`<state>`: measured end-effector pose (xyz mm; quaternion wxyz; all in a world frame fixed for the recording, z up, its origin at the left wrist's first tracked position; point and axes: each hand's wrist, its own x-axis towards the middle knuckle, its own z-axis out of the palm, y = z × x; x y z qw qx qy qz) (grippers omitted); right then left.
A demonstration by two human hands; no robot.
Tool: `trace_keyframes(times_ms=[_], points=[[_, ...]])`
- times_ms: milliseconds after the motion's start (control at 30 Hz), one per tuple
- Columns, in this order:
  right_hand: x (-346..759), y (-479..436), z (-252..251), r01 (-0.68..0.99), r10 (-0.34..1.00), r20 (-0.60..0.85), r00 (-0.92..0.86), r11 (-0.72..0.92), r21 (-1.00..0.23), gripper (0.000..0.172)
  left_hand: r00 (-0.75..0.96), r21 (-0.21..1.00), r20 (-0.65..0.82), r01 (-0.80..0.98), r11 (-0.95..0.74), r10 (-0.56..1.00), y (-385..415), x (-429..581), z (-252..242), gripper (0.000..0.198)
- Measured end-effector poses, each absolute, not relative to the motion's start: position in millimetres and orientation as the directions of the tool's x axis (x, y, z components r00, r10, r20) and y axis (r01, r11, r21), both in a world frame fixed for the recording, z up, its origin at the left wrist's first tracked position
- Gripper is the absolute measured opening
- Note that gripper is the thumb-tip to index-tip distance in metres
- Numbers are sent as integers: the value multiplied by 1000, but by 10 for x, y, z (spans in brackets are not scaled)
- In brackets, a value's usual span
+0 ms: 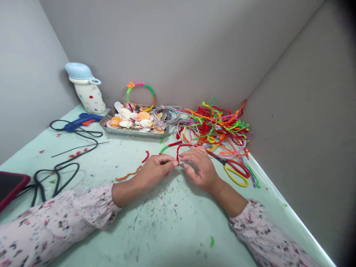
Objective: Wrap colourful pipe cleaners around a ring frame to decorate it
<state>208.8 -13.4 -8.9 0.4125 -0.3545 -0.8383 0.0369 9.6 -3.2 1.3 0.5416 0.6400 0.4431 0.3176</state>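
Note:
My left hand [154, 171] and my right hand [200, 167] meet at the fingertips in the middle of the table. Between them they pinch a red pipe cleaner [178, 152], along with a small pale bit that is too small to name. Scissors with red and yellow handles [235, 172] lie just beyond my right hand, their blades partly under its fingers. Short red [145, 157] and orange [128, 174] pipe cleaner pieces lie left of my left hand. A heap of multicoloured pipe cleaners [214, 126] rises behind my right hand.
A metal tray [130, 132] holds seashells [133, 120] and coiled grey cord [167, 115]. Behind it stands a pipe cleaner ring [140, 92]. Further left are a blue glue gun [83, 121], a spotted bottle [89, 97], black cable [66, 170] and a tablet [11, 185]. Grey walls surround the green table.

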Motion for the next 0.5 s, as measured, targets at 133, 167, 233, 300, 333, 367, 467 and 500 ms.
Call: trace_keyframes(times_ms=[133,167,233,300,333,367,467,500], points=[[2088,-128,-88,558,626,657,-420,749,-357,15,412,975,-86,222,-9,907,-33,89,28,28],[2088,-128,-88,559,628,654,-421,748,-359,14,418,977,-87,212,-4,904,-33,88,30,28],[2088,-129,-87,559,631,652,-419,746,-362,13,426,982,-83,187,2,901,-35,89,32,26],[2087,-132,-86,560,634,651,-418,744,-365,12,428,986,-75,168,2,900,-38,91,32,25],[2086,-133,-84,561,635,650,-419,743,-364,12,425,986,-70,165,-1,902,-39,93,32,25],[2084,-133,-83,562,635,647,-421,743,-363,12,420,987,-67,164,-3,905,-40,95,32,24],[2080,-134,-84,567,640,634,-434,741,-360,13,410,984,-70,178,-4,910,-44,99,28,22],[2079,-134,-88,568,642,630,-438,740,-360,13,405,983,-73,186,-4,911,-46,100,27,22]])
